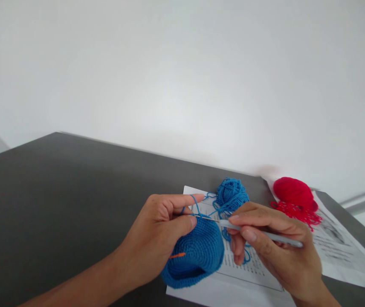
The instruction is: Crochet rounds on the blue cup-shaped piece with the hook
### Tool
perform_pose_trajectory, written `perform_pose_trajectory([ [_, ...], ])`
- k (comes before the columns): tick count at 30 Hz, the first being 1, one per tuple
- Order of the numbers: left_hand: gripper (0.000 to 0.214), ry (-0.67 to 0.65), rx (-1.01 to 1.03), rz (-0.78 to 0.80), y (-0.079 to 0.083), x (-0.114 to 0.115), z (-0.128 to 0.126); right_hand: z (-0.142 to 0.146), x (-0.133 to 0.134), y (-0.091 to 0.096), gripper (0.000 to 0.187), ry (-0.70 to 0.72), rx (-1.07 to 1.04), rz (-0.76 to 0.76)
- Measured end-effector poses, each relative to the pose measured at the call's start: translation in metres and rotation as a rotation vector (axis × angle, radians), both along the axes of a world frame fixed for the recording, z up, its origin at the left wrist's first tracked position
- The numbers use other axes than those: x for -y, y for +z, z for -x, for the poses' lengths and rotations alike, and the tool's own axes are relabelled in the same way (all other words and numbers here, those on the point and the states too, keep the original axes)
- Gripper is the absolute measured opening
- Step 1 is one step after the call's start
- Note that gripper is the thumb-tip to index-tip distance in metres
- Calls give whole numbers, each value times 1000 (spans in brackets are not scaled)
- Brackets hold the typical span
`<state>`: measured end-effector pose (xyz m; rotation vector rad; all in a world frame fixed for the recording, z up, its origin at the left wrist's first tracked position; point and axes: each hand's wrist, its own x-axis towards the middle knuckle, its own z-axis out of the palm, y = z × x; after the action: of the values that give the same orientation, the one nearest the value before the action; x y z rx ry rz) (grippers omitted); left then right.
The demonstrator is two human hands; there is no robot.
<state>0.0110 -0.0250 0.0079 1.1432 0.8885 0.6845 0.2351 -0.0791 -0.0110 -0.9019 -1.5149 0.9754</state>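
My left hand (166,230) pinches the upper edge of a blue crocheted piece (201,247), rounded and hollow like a small cup. Blue yarn loops over its outstretched index finger. In my right hand (275,243) is a crochet hook (281,238) with a pale grey handle, held like a pen. The hook's thin metal shaft reaches left to the edge of the piece, beside my left thumb; its tip is hidden there. A small orange marker (178,255) sits on the blue stitches. Behind my hands lies a blue yarn ball (232,194) with loose strands trailing down.
Printed sheets (249,279) lie under the blue work, on a dark grey table (73,204). To the right, a red yarn ball (294,194) with tangled red strands rests on another printed paper (342,251). A white wall (169,85) rises behind the table's far edge.
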Motion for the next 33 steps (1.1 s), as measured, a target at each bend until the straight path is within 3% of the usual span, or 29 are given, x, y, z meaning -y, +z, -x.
perform_pose_trajectory([
  [6, 52, 6, -49, -13, -2, 2, 1, 0, 0, 4, 21, -35, 101, -106],
  [11, 26, 59, -73, -156, -4, 3, 0, 7, -1, 11, 28, -84, 162, -181],
  [14, 25, 50, -136, -252, -4, 4, -1, 10, 1, 13, 31, -130, 219, -243],
  [20, 35, 117, -345, -649, -8, 6, -2, 11, 7, 18, 44, -174, 418, -373],
  [26, 37, 150, -475, -963, -20, 4, -3, 10, 11, 10, 25, -352, 604, -573],
  [30, 40, 192, -393, -1026, -28, 7, -6, 17, 8, 5, 24, -317, 835, -812],
  [33, 38, 170, -350, -970, -27, 9, -9, 27, 5, 3, 24, -318, 874, -869],
])
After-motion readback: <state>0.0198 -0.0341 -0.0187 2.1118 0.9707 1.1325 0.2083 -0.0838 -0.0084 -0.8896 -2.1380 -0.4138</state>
